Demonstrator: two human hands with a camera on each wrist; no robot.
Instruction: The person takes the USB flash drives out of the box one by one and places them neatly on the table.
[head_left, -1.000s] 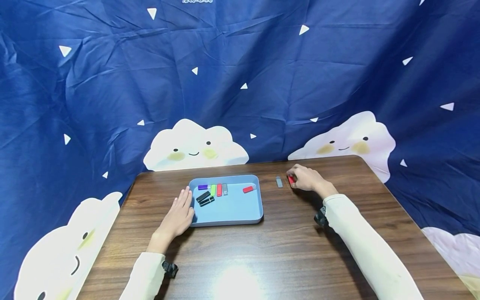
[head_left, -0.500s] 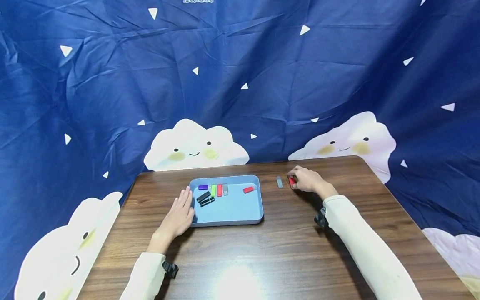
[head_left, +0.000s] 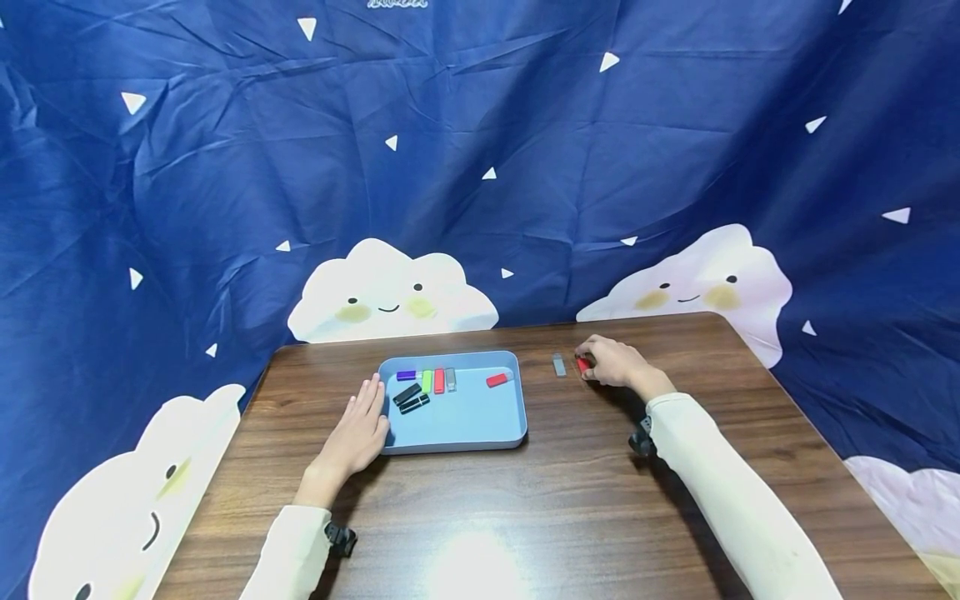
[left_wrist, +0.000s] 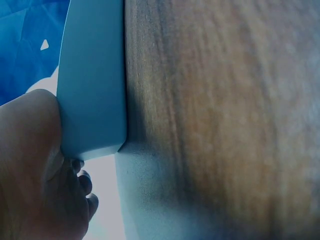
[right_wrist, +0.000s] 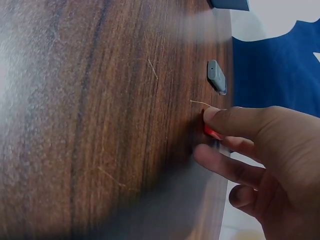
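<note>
A light blue tray point(head_left: 465, 437) sits on the wooden table point(head_left: 525, 500) and holds several small coloured sticks: purple point(head_left: 406, 375), green point(head_left: 426, 381), red point(head_left: 438, 380), grey point(head_left: 450, 378), two black point(head_left: 408, 398) and another red one point(head_left: 497, 380). My left hand point(head_left: 358, 429) lies flat on the table, its fingers straight against the tray's left wall point(left_wrist: 90, 95). My right hand point(head_left: 611, 360) reaches to the far right of the tray and pinches a red stick point(right_wrist: 212, 132) on the table between thumb and fingers. A grey stick point(right_wrist: 217, 77) lies just left of it.
A blue curtain with cloud faces point(head_left: 390, 292) hangs close behind the table's far edge and wraps round both sides. Bare wood stretches across the near half of the table.
</note>
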